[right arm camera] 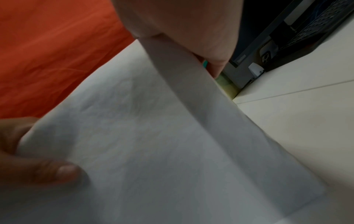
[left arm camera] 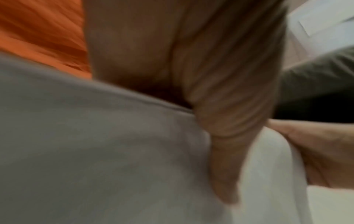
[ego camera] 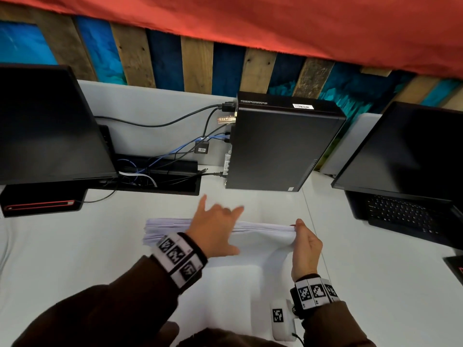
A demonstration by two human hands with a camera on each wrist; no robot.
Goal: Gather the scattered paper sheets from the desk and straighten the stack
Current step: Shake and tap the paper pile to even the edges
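Note:
A stack of white paper sheets (ego camera: 263,246) stands tilted on its lower edge on the white desk (ego camera: 75,259) in front of me. My left hand (ego camera: 216,229) straddles the stack's top edge. Its thumb (left arm camera: 226,166) lies on the near face and the middle fingers curl over the far side, while the index and little finger stick out. My right hand (ego camera: 304,237) pinches the stack's upper right corner. In the right wrist view its thumb (right arm camera: 47,171) lies on the sheet (right arm camera: 153,151) and its fingers (right arm camera: 191,30) are behind it. The sheets' left edges are fanned unevenly.
A black computer tower (ego camera: 280,144) stands just behind the stack, with cables and a cable tray (ego camera: 160,176) to its left. A dark monitor (ego camera: 45,126) is at the far left. Another monitor (ego camera: 406,151) with a keyboard (ego camera: 406,214) is at the right.

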